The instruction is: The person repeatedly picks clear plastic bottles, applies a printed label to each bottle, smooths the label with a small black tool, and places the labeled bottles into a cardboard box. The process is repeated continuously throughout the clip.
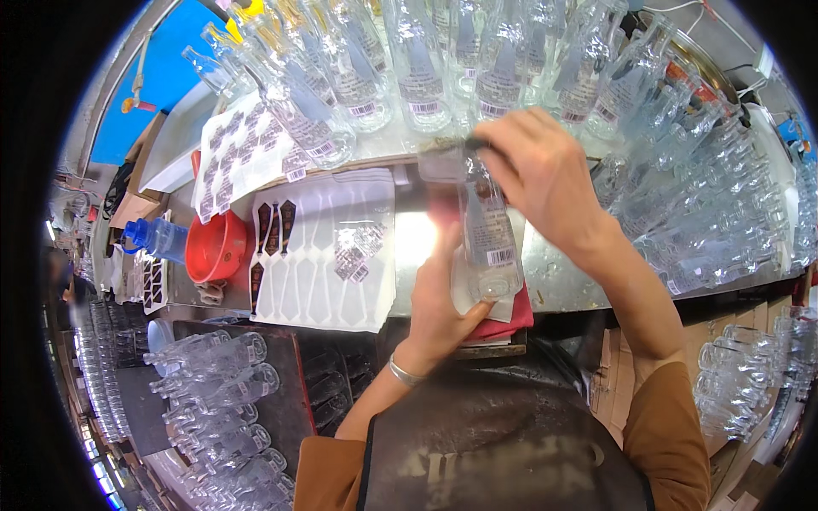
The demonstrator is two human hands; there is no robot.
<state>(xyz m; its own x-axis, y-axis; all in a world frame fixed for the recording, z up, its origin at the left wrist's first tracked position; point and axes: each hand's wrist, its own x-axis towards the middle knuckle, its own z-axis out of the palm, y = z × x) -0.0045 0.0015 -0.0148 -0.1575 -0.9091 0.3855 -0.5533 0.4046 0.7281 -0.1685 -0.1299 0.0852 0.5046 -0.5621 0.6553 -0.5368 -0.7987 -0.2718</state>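
A clear glass bottle (486, 234) with a printed back label and barcode lies tilted at the table's front edge, its base toward me. My left hand (434, 302) grips it low down from the left, the thumb near the base. My right hand (545, 175) is curled over the neck end, its fingers closed on something dark beside a translucent, blurred flat piece (443, 166); I cannot make out its kind. Left of the bottle lies a stack of label sheets (375, 289) with necktie-shaped cut-outs, a few dark labels and a small patch of printed labels.
Labelled glass bottles (417, 77) stand in rows along the far side, and many more (699, 200) crowd the right. A red bowl (213, 247) and a blue-capped bottle (158, 238) are at left. Red cloth (515, 311) lies under the worked bottle. More bottles (221, 392) lie below left.
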